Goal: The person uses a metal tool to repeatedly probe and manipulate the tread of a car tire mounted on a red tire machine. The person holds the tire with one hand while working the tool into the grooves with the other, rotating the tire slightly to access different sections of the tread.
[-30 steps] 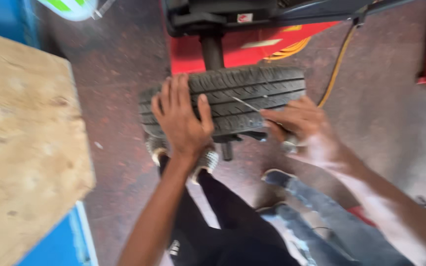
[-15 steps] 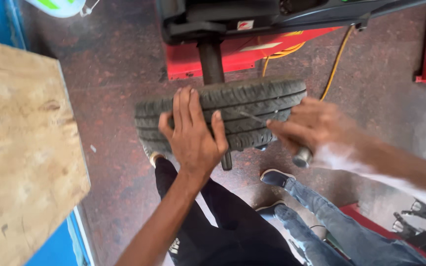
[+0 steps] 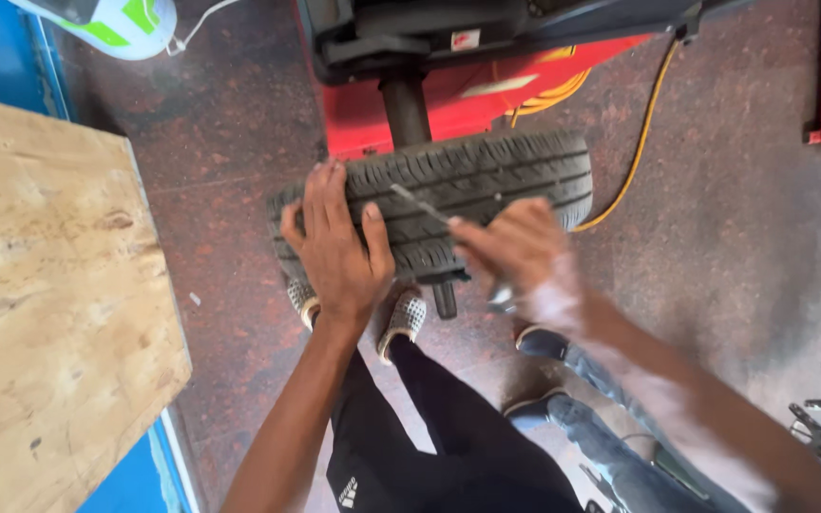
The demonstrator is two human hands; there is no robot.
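1. Below the camera, a black tyre [image 3: 448, 204] stands upright on its tread edge against a red and black machine [image 3: 467, 57], held off the dark red floor [image 3: 734, 237] on the machine's shaft.
2. The person's left hand [image 3: 334, 249] lies flat on the tread, fingers spread wide and pressed against the rubber, steadying it; its grip wraps nothing.
3. The right hand [image 3: 515, 249] is blurred with motion. Its grip is pressed together around a thin metal tool [image 3: 420, 204] whose tip touches the tread just beside the left thumb.
4. Under the tyre, the person's black trousers and grey woven shoes [image 3: 406, 323] show; beside them are another person's jeans and dark shoes [image 3: 542, 344].
5. A bare plywood table [image 3: 49, 313] fills the left side, and a yellow hose [image 3: 639, 133] runs across the floor behind the tyre.
6. Risk, as I judge it: the tool tip sits very close to the left thumb, so a slip off the tread could jab that hand.
7. The tyre could also turn on the shaft if the flat hand loosens, throwing the tool off its spot.
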